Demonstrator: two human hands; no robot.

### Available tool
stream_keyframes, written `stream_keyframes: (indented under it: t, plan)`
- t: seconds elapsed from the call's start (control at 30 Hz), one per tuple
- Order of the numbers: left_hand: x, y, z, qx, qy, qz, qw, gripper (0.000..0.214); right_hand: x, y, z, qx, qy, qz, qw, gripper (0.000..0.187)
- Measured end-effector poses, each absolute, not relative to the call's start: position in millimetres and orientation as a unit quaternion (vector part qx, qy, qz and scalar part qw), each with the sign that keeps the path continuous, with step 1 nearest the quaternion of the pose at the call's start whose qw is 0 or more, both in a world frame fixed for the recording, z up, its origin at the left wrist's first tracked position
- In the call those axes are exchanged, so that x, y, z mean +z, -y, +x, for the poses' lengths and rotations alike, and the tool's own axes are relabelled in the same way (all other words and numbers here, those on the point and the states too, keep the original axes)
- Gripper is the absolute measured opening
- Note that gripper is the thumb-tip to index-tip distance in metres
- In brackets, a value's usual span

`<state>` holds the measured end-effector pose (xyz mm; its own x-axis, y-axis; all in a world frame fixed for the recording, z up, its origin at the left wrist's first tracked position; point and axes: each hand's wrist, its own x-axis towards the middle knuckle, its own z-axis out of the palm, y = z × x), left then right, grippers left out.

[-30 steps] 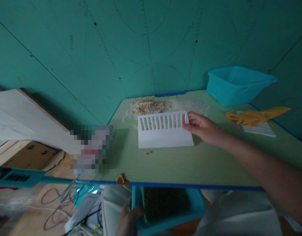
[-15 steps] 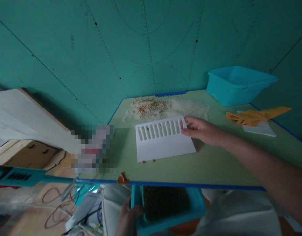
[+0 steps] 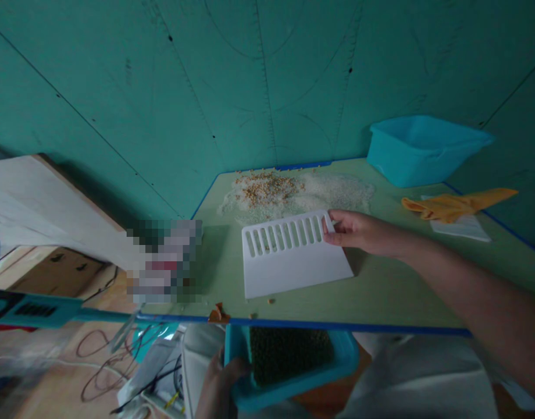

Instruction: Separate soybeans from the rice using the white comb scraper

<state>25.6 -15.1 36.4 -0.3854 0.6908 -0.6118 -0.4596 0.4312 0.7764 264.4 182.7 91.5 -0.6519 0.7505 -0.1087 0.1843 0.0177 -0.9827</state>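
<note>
My right hand (image 3: 348,228) grips the top right corner of a white slotted scraper (image 3: 296,272), fingers through its end slot. The scraper stands tilted on the table, its long lower edge towards me. Two loose yellow beans (image 3: 270,301) lie before that edge, one close to the table's rim. Under the front edge, my left hand (image 3: 228,372) is closed on the left wall of a turquoise tub (image 3: 293,394). Inside it is a mass of small dark green grains (image 3: 289,355), perhaps mung beans. Behind the scraper lie scattered yellow beans (image 3: 270,189) and pale rice-like grains (image 3: 337,191).
Another turquoise tub (image 3: 418,157) stands at the back right, by an orange cloth (image 3: 457,205) on a white sheet (image 3: 468,228). A brown scrap (image 3: 218,314) lies at the blue-rimmed table's (image 3: 393,297) front edge. A green wall (image 3: 293,87) rises behind. Cables (image 3: 99,361) lie on the floor.
The scraper in my right hand has come slightly towards me, and the two loose beans have shifted nearer the front edge. The tub in my left hand has moved a little left.
</note>
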Motion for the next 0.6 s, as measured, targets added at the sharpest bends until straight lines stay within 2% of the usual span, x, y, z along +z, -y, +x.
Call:
stream_keyframes:
  t: [0.23,0.43,0.6]
  plan:
    - [31,18,24,0.521,-0.624,0.115,0.570,0.033,93,-182,268,0.601,0.679,-0.353,0.232,0.027]
    - [24,17,22,0.529,-0.624,0.101,0.566,0.023,91,-183,268,0.613,0.678,-0.343,0.216,0.027]
    - [13,14,19,0.525,-0.629,0.087,0.567,0.027,92,-183,268,0.612,0.677,-0.343,0.223,0.025]
